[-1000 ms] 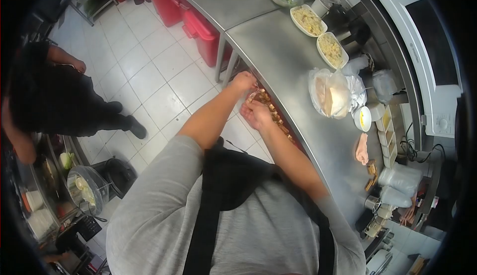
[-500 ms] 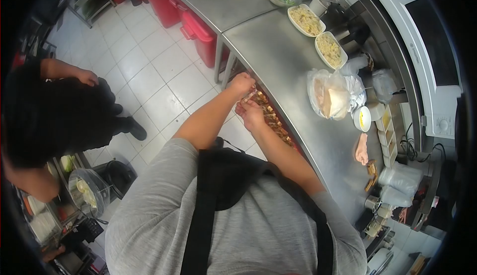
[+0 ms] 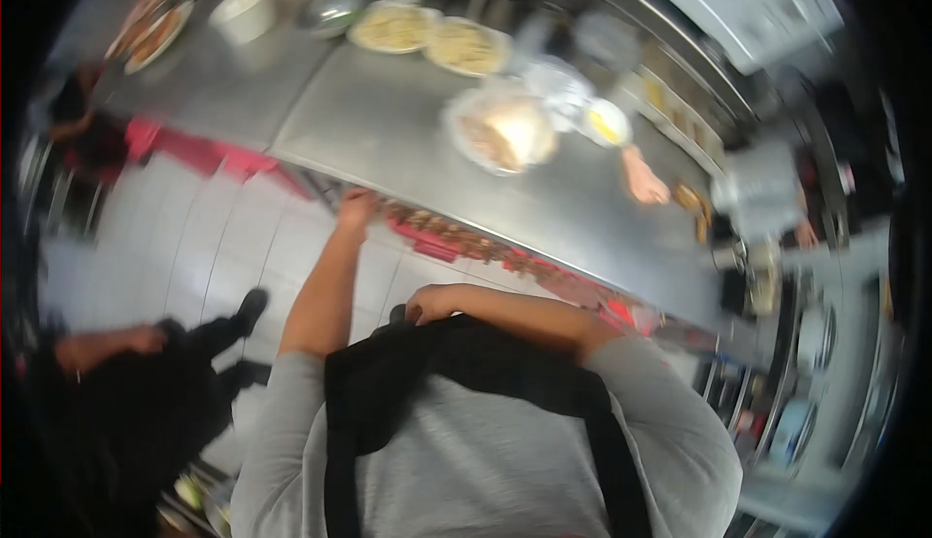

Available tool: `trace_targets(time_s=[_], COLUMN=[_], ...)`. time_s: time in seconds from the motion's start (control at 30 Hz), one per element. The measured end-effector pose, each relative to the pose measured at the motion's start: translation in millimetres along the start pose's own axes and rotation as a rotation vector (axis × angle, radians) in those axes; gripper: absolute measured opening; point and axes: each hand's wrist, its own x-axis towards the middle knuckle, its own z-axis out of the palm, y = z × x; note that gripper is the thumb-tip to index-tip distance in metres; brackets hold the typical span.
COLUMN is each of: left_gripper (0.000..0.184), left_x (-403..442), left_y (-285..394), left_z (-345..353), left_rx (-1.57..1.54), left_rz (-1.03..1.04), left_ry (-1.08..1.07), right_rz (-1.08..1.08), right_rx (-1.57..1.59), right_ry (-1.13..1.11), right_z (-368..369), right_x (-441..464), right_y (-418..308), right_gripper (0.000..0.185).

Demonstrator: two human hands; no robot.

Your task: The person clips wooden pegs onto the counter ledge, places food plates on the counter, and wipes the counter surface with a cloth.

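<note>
My left hand is stretched out under the front edge of the steel counter, beside a long strip of brownish pieces in red containers. Motion smears its fingers, so I cannot tell if it grips anything. Close to my body, my right hand is bent in by the top of the black apron. Its fingers point down and are mostly hidden; nothing is visible in it.
On the counter stand two white dishes of yellowish food, a clear plastic bag, a white bowl with yellow contents and a pale pink piece. A person in black stands at the left on the tiled floor.
My hands, together at a small pale piece over the red container, have come apart. My right hand has drawn back to the apron; my left stays by the counter edge. The view has turned.
</note>
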Motion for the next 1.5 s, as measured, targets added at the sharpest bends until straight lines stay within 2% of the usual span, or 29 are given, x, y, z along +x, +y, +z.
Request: trace_targets(time_s=[0.03,0.1,0.13,0.2,0.23,0.27,0.37,0.4,0.47,0.57,0.67,0.77,0.87,0.9,0.97,1.0,1.07,1.13,1.23,1.27,1.33,1.37,1.47,1.5], left_gripper=[0.034,0.057,0.066,0.073,0.070,0.068,0.058,0.055,0.053,0.050,0.045,0.043,0.041,0.040,0.039,0.039,0.040,0.043,0.046,0.047,0.046,0.045,0.038,0.032], left_x=[11.5,-5.0,-10.3,-42.7,-51.6,-60.0,-94.2,-109.1,-139.4,-176.5,-200.8,-213.4,-221.4,-220.0,-216.9,-217.3,-218.2,-226.6,-218.2,-211.1,-198.7,-194.7,-190.9,-186.2], left_y=[-8.7,-5.9,-6.2,-3.4,-14.9,-25.3,-72.7,-85.0,-105.1,-115.5,-121.2,-125.5,-135.7,-146.2,-157.1,-160.4,-168.4,-156.5,-161.7,-165.7,-167.3,-169.3,-158.3,-164.8], left_z=[-4.6,12.8,15.9,16.4,13.4,7.0,-7.7,-6.3,3.9,35.4,77.6,127.3,170.3,181.5,208.2,222.0,246.3,277.2,312.1,320.8,340.3,347.8,363.5,364.0], left_rx=[0.097,0.142,0.125,0.125,0.150,0.176,0.163,0.139,0.132,0.126,0.146,0.201,0.303,0.393,0.645,0.805,1.088,1.183,1.391,1.473,1.663,1.755,1.771,1.753], left_rz=[-0.050,-0.056,-0.034,-0.092,-0.138,-0.185,-0.252,-0.276,-0.332,-0.354,-0.313,-0.237,-0.174,-0.087,0.090,0.176,0.573,0.633,0.792,0.857,0.741,0.677,0.425,0.479], left_ry=[-0.052,0.113,0.164,0.107,0.093,0.084,0.077,0.092,0.121,0.066,0.002,-0.044,-0.121,-0.172,-0.310,-0.396,-0.452,-0.527,-0.621,-0.646,-0.697,-0.726,-0.849,-0.857], right_rz=[0.001,0.194,0.164,0.143,0.171,0.116,0.152,0.361,0.899,1.201,1.267,1.123,0.766,0.684,0.617,0.590,0.668,0.759,0.665,0.674,0.692,0.692,0.670,0.649], right_rx=[0.053,0.360,0.597,0.781,0.920,0.891,0.717,0.554,-0.261,-0.466,-0.576,-0.853,-0.563,-0.617,-0.443,-0.361,-0.141,0.117,0.177,0.081,-0.113,-0.014,0.259,0.336], right_ry=[-0.069,0.041,0.107,0.238,0.435,0.495,1.157,1.330,1.524,1.486,1.420,1.491,1.509,1.551,1.488,1.457,1.358,1.212,1.222,1.253,1.306,1.306,1.302,1.302], right_z=[-11.0,-40.7,-49.7,-75.4,-81.6,-94.3,-95.0,-90.0,-81.8,-74.5,-62.7,-50.0,-37.2,-37.9,-35.2,-32.9,-30.4,-27.3,-13.1,-7.5,5.0,9.0,16.5,20.4], right_x=[-29.4,-106.0,-144.8,-224.2,-267.8,-305.6,-387.5,-409.4,-441.4,-471.2,-485.0,-490.2,-501.8,-502.1,-506.5,-509.4,-512.6,-517.8,-517.3,-514.3,-505.8,-504.1,-497.4,-496.6], right_y=[-12.1,-24.4,-17.0,-7.1,-3.0,15.4,101.9,157.3,218.6,240.0,254.7,247.2,273.8,260.9,249.7,245.5,229.9,202.2,178.7,180.7,187.0,186.7,176.8,173.9], right_gripper=[0.025,0.022,0.020,0.022,0.024,0.024,0.021,0.021,0.031,0.043,0.053,0.044,0.031,0.016,0.011,0.009,0.013,0.018,0.021,0.020,0.019,0.020,0.021,0.021])
